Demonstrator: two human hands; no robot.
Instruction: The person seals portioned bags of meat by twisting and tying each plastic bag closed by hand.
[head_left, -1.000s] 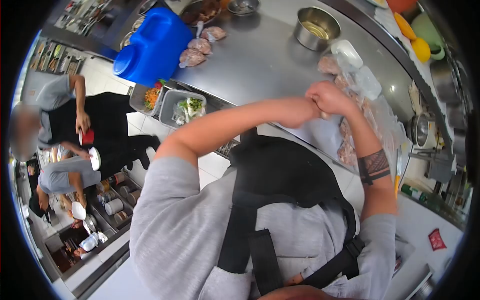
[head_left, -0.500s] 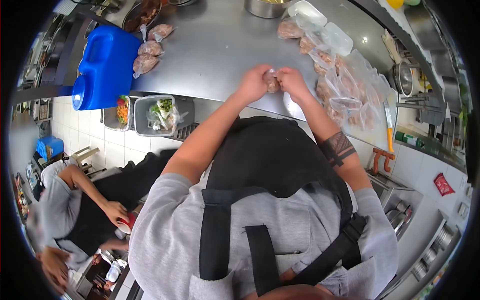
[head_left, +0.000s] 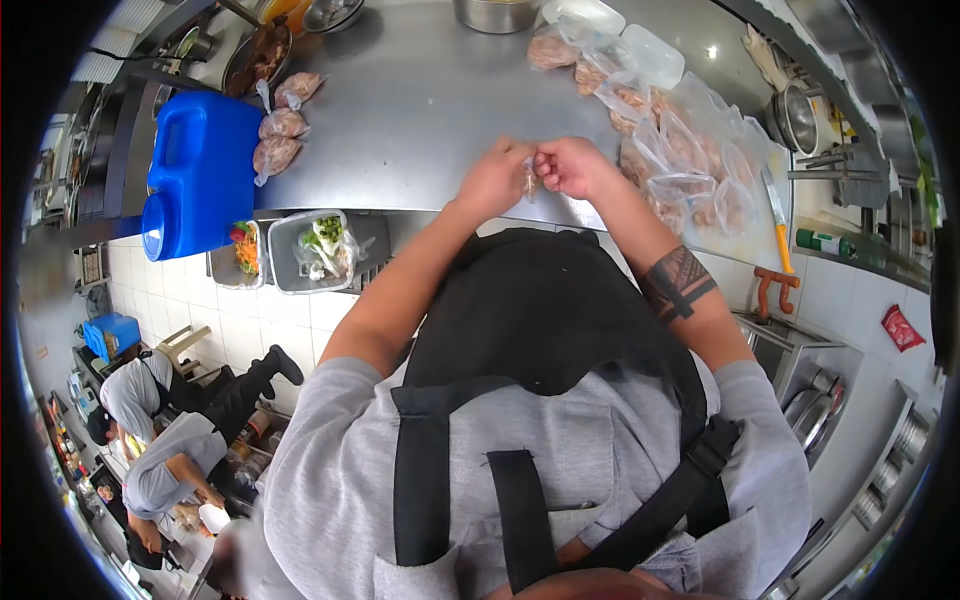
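Observation:
A small clear plastic bag of pinkish, meat-like filling hangs between my hands near the front edge of the steel table. My left hand is closed on the bag's left side and top, hiding part of it. At the bag's neck, my right hand pinches the plastic with thumb and fingers. To the right lies a heap of similar filled bags, and several loose plastic tops stick up from it. Filled, tied bags form a row at the left.
A blue jug stands at the table's left end. Below the edge are bins of vegetable scraps. White trays and a metal pot stand at the back. A yellow-handled knife lies right. Co-workers are at lower left.
My hands have drawn closer around the bag, and less of it shows. The whole view has shifted slightly. The nearby co-worker with a red cup is gone from that spot; others farther off now show.

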